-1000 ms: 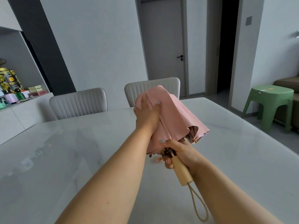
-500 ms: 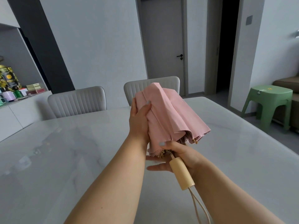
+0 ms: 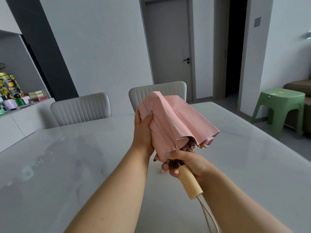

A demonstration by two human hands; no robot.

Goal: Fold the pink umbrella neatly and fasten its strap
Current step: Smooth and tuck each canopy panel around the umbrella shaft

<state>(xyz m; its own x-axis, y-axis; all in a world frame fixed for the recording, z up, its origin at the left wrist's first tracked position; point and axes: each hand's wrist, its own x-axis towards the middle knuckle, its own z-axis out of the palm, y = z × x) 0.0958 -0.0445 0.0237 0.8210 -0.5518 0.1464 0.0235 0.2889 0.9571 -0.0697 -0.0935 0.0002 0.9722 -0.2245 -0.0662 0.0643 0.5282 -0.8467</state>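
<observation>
Setting: a pale marble-look table in a grey-walled room, with both of the person's forearms reaching over it from the near edge.

Right hand: fingers and thumb curled round the near end of the pink umbrella, at the junction of the gathered canopy edge and the pale wooden handle. The thumb lies across the lower canopy fabric; the fingertips wrap underneath and show at the left of the handle. Grip is closed and firm.

Left hand: set against the left side of the canopy, thumb curled over the fabric on top, palm along the cloth. The fingers are behind the umbrella and cannot be seen.

Umbrella: collapsed but loose, held above the table at centre, tip pointing far and upward, handle pointing near and right. The folds flare open on the right side, with rib tips showing at the hem. A cream wrist cord hangs from the handle end toward the near edge. No fastening strap can be made out.

Surroundings: two grey ribbed chairs at the far side of the table, a closed grey door beyond, a green stool at far right, and tins and boxes on a sideboard at far left.
</observation>
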